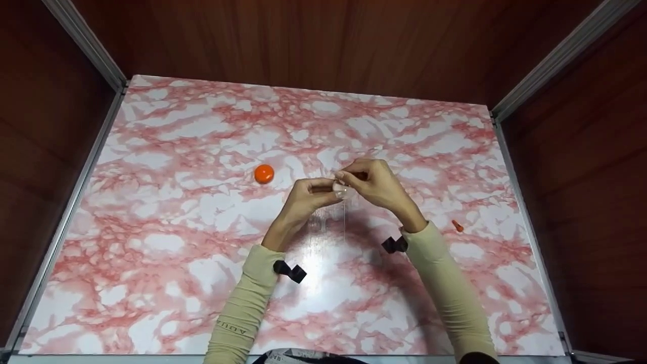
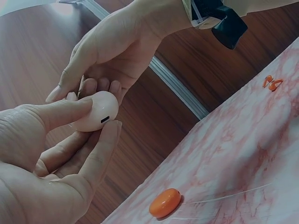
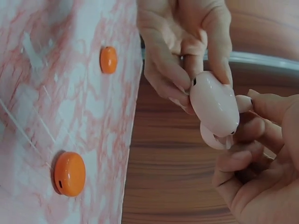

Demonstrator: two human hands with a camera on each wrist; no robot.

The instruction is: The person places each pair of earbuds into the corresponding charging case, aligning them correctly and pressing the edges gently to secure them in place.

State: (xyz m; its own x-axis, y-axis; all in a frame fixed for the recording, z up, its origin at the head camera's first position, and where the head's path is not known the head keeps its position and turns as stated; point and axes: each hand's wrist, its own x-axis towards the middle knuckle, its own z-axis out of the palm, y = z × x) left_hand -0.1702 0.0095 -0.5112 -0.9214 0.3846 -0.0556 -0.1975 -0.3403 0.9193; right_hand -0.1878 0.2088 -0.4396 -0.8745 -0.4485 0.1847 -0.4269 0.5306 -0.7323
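My left hand (image 1: 309,196) holds a white earbud case (image 3: 215,105) between thumb and fingers, raised over the table. The case's small dark port (image 2: 105,120) shows in the left wrist view. Its rounded lid (image 3: 212,136) stands swung away from the body in the right wrist view. Close against the case, my right hand (image 1: 373,183) pinches a white earbud (image 3: 244,103) between thumb and forefinger. The other fingers of that hand (image 3: 261,182) curl beside the lid. The inside of the case is hidden.
An orange earbud case (image 1: 264,174) lies on the red-and-white marbled tabletop (image 1: 167,242), left of and beyond my hands. Two orange earbuds (image 2: 272,84) lie together on the right side. Dark wood panels (image 1: 313,45) with metal edging enclose the back and sides.
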